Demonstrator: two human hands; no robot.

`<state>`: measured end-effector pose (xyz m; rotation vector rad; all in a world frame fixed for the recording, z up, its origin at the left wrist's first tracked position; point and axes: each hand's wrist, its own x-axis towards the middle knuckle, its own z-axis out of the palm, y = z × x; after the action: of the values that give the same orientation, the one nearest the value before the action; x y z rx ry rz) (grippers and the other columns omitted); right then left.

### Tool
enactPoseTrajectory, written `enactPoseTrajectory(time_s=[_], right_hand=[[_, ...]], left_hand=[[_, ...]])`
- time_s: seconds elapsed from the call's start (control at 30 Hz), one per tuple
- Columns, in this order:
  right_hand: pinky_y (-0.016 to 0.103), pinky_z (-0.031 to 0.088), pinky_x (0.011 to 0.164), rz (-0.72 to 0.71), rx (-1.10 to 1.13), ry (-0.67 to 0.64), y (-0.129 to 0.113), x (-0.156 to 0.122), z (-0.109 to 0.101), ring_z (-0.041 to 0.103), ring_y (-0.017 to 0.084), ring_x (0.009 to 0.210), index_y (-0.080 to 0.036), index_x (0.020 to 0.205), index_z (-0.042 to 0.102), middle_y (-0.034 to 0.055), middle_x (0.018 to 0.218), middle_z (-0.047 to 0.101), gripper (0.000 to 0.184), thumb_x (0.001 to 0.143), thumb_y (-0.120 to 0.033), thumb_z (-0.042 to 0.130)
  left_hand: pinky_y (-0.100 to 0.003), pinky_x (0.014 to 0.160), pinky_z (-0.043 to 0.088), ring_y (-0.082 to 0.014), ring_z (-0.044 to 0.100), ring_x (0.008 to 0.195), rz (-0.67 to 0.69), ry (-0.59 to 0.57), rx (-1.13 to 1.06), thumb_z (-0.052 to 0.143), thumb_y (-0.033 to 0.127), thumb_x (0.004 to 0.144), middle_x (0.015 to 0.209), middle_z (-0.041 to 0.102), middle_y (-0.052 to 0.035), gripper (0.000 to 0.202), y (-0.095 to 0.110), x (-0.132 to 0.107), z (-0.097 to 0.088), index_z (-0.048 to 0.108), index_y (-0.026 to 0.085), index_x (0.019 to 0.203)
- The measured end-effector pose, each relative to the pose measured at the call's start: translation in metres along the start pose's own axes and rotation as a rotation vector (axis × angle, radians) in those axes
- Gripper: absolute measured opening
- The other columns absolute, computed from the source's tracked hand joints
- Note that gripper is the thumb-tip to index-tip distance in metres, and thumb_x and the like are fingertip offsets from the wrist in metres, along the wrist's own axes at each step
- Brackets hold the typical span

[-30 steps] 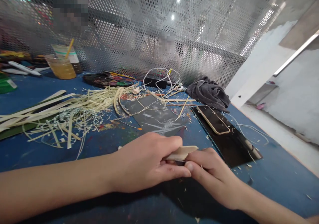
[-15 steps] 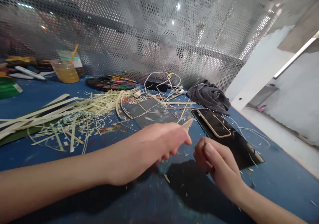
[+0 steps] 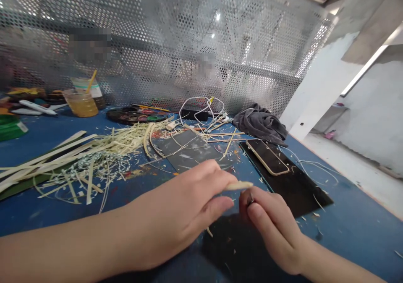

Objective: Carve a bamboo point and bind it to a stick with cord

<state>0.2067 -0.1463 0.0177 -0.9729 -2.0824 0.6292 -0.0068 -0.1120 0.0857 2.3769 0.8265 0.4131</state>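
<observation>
My left hand (image 3: 185, 209) is closed on a pale piece of wood or bamboo (image 3: 238, 185), whose pointed end sticks out to the right past the fingertips. My right hand (image 3: 273, 226) is a fist with the thumb on top, gripping a small dark metal-looking tool (image 3: 250, 199). Only a short bit of that tool shows between thumb and forefinger, so its kind is hidden. The tip of the pale piece lies just above the right knuckles. Both hands are over the blue table (image 3: 176, 258), where a few shavings lie.
Beyond my hands lies a grey sheet (image 3: 185, 150). Pale strips and shavings (image 3: 126, 140) heap at left. A phone (image 3: 267, 157) rests on a dark glassy panel (image 3: 302, 190) at right. Behind stand a cup (image 3: 81, 104), a paint palette (image 3: 135, 115), a grey cloth (image 3: 260, 125) and a perforated screen (image 3: 176, 35).
My left hand has rolled over, and the pale piece has swung from pointing upward to lying nearly level. My right hand has shifted slightly left. The view has tilted a little.
</observation>
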Motion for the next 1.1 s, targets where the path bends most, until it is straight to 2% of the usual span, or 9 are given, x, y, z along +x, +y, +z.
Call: enactPoseTrajectory(time_s=[0.07,0.13,0.23,0.33,0.47,0.67,0.77,0.93,1.1], right_hand=[[0.024,0.031,0.055,-0.014,-0.039,-0.028,-0.002,0.001,0.0,0.041,0.011,0.056,-0.022,0.076,0.041,-0.0051,0.065,0.046,0.034,0.105,-0.037,0.031],[0.025,0.031,0.056,-0.026,-0.064,-0.068,-0.004,0.002,0.0,0.042,0.011,0.057,-0.022,0.078,0.042,-0.0045,0.066,0.048,0.033,0.105,-0.035,0.03],[0.026,0.032,0.057,0.007,-0.055,-0.126,-0.006,0.003,0.0,0.044,0.012,0.058,-0.022,0.078,0.043,-0.003,0.068,0.052,0.035,0.106,-0.037,0.027],[0.027,0.031,0.056,0.057,-0.03,-0.159,-0.008,0.003,0.001,0.043,0.012,0.057,-0.022,0.076,0.042,-0.0029,0.067,0.05,0.037,0.105,-0.039,0.027],[0.027,0.031,0.056,0.089,-0.005,-0.165,-0.008,0.003,0.002,0.041,0.011,0.056,-0.022,0.077,0.044,-0.0038,0.065,0.047,0.038,0.105,-0.041,0.027],[0.026,0.035,0.062,0.113,0.007,-0.156,-0.007,-0.002,0.004,0.046,0.012,0.062,-0.021,0.085,0.051,-0.0024,0.072,0.053,0.037,0.106,-0.04,0.027],[0.025,0.033,0.06,0.113,0.042,-0.126,-0.004,-0.005,0.007,0.044,0.011,0.061,-0.022,0.088,0.053,-0.0042,0.069,0.051,0.034,0.106,-0.038,0.029],[0.025,0.031,0.057,0.138,0.047,0.016,-0.003,-0.007,0.017,0.042,0.01,0.059,-0.023,0.08,0.049,-0.0055,0.069,0.051,0.033,0.106,-0.036,0.035],[0.025,0.032,0.056,0.241,0.102,0.054,-0.002,-0.01,0.022,0.042,0.012,0.06,-0.023,0.082,0.052,-0.0041,0.069,0.049,0.032,0.105,-0.04,0.037]], left_hand=[[-0.032,0.096,0.042,-0.0196,0.055,0.111,0.005,0.008,0.064,0.036,0.031,0.103,0.126,0.054,-0.0041,0.032,-0.002,-0.002,0.007,0.048,0.026,0.132],[-0.034,0.098,0.041,-0.0215,0.054,0.114,0.034,0.028,0.104,0.034,0.032,0.103,0.129,0.052,-0.0064,0.035,-0.005,-0.003,0.014,0.045,0.023,0.134],[-0.034,0.087,0.046,-0.022,0.056,0.101,0.034,0.021,0.117,0.033,0.039,0.103,0.113,0.057,-0.0067,0.03,-0.009,-0.004,0.021,0.053,0.02,0.115],[-0.032,0.074,0.046,-0.0212,0.055,0.09,0.023,0.023,0.113,0.034,0.044,0.102,0.102,0.056,-0.0057,0.03,-0.011,-0.004,0.022,0.051,0.02,0.097],[-0.029,0.067,0.042,-0.0188,0.054,0.081,0.105,0.02,0.092,0.033,0.045,0.103,0.093,0.057,-0.0033,0.031,-0.015,-0.001,0.02,0.048,0.02,0.091],[-0.027,0.058,0.036,-0.0167,0.05,0.063,0.189,0.043,0.104,0.03,0.048,0.102,0.077,0.057,0.0001,0.034,-0.03,0.007,0.025,0.046,0.021,0.089],[-0.027,0.054,0.032,-0.0156,0.048,0.058,0.236,0.07,0.086,0.024,0.054,0.101,0.07,0.055,0.002,0.042,-0.035,0.009,0.029,0.045,0.021,0.086],[-0.026,0.058,0.035,-0.0149,0.051,0.063,0.197,0.101,0.037,0.022,0.059,0.1,0.074,0.059,0.0006,0.051,-0.033,0.011,0.031,0.052,0.019,0.087],[-0.026,0.057,0.035,-0.0144,0.052,0.062,0.2,0.088,0.013,0.023,0.061,0.099,0.074,0.059,0.0001,0.055,-0.031,0.014,0.028,0.056,0.018,0.088]])
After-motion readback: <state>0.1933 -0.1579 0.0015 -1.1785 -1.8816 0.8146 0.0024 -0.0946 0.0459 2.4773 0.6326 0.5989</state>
